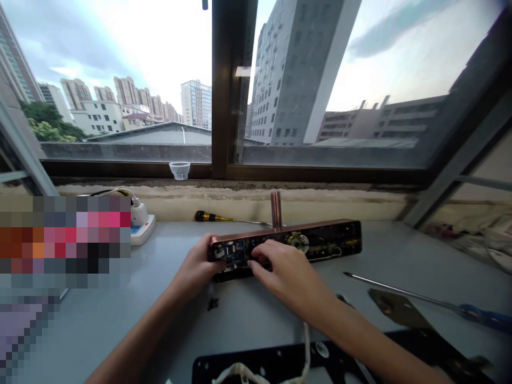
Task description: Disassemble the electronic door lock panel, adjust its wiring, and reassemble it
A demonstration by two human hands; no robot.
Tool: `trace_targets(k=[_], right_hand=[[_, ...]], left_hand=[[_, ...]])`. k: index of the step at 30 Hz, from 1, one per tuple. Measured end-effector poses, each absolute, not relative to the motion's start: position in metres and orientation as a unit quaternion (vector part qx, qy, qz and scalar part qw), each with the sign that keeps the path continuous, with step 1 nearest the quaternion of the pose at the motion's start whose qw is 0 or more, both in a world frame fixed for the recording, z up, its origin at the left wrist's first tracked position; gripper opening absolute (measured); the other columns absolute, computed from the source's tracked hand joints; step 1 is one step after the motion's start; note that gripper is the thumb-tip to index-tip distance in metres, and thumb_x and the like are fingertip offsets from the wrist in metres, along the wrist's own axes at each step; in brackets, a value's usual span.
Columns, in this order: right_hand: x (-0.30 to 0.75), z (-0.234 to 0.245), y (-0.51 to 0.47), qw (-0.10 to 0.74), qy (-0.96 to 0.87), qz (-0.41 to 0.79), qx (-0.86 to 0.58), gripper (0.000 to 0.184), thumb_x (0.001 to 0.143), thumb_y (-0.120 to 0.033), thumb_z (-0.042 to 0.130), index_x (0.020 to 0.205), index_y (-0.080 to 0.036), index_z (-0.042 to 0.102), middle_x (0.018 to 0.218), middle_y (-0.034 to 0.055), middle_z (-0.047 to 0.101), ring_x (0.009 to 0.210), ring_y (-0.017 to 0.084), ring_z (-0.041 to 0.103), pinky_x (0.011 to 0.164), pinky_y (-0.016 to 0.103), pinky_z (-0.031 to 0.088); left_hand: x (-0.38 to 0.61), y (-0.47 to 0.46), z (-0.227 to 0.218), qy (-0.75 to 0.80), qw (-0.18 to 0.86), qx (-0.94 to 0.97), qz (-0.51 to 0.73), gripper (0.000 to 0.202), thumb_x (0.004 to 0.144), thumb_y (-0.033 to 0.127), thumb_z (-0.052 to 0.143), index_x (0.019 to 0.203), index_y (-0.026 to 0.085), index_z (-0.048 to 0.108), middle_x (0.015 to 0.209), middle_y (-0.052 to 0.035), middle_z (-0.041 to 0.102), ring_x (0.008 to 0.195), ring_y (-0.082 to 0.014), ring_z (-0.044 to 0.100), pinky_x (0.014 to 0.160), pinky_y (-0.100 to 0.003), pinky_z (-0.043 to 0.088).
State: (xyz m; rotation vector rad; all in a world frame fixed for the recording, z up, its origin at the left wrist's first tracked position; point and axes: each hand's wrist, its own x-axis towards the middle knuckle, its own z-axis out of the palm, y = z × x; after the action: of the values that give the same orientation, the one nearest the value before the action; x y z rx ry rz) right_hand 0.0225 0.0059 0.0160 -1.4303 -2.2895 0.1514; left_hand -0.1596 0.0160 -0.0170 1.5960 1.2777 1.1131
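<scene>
A long copper-coloured housing (328, 226) lies on its side on the table, its open, dark interior facing me. My left hand (202, 261) grips its left end, with the thumb at the edge of a blue circuit board (236, 250) inside. Over the right part of that board, my right hand (286, 269) has thumb and index finger drawn together. Whatever is between those fingertips is too small to make out. A round metal part (299, 241) sits farther right in the housing, and a copper-coloured post (276, 210) rises behind it.
Behind the housing lies a yellow-and-black screwdriver (214, 216); a blue-handled one (420, 296) is at right. Small dark screws (213, 303) lie in front. A black panel (280, 354) with a white cable (307, 346) is nearest me. A power strip (144, 232) stands left, a clear cup (180, 170) on the sill.
</scene>
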Motion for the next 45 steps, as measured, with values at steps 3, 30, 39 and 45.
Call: trace_targets(k=[3, 30, 39, 45], right_hand=[[0.021, 0.016, 0.004, 0.178, -0.828, 0.035, -0.531, 0.018, 0.081, -0.022, 0.046, 0.078, -0.015, 0.062, 0.079, 0.0052, 0.060, 0.069, 0.016, 0.055, 0.061, 0.026, 0.034], [0.023, 0.005, 0.000, 0.023, -0.932, -0.025, -0.361, 0.023, 0.067, 0.000, 0.049, 0.079, -0.014, 0.062, 0.082, 0.0066, 0.061, 0.079, 0.020, 0.057, 0.065, 0.028, 0.041], [0.025, 0.009, 0.004, 0.090, -0.890, 0.017, -0.446, 0.012, 0.077, -0.009, 0.048, 0.077, -0.015, 0.059, 0.078, 0.0047, 0.062, 0.069, 0.016, 0.058, 0.058, 0.025, 0.037], [0.005, 0.003, 0.008, 0.252, -0.787, 0.012, -0.563, 0.020, 0.086, -0.022, 0.042, 0.078, -0.019, 0.060, 0.082, 0.0012, 0.060, 0.069, 0.012, 0.055, 0.058, 0.024, 0.032]], left_hand=[[-0.160, 0.016, -0.017, 0.504, 0.391, 0.631, 0.442, 0.038, 0.059, 0.012, 0.055, 0.096, 0.017, 0.052, 0.086, 0.0000, 0.060, 0.084, -0.0201, 0.055, 0.072, -0.029, 0.043], [-0.158, 0.016, -0.017, 0.507, 0.376, 0.636, 0.444, 0.033, 0.057, 0.010, 0.055, 0.089, 0.018, 0.051, 0.077, 0.0027, 0.056, 0.075, -0.0166, 0.051, 0.067, -0.026, 0.040], [-0.161, 0.018, -0.022, 0.510, 0.371, 0.639, 0.440, 0.034, 0.058, 0.011, 0.056, 0.092, 0.017, 0.051, 0.079, 0.0021, 0.057, 0.076, -0.0171, 0.052, 0.067, -0.027, 0.041], [-0.158, 0.019, -0.023, 0.492, 0.398, 0.623, 0.460, 0.035, 0.057, 0.009, 0.055, 0.091, 0.017, 0.051, 0.080, 0.0028, 0.058, 0.078, -0.0166, 0.053, 0.070, -0.026, 0.041]])
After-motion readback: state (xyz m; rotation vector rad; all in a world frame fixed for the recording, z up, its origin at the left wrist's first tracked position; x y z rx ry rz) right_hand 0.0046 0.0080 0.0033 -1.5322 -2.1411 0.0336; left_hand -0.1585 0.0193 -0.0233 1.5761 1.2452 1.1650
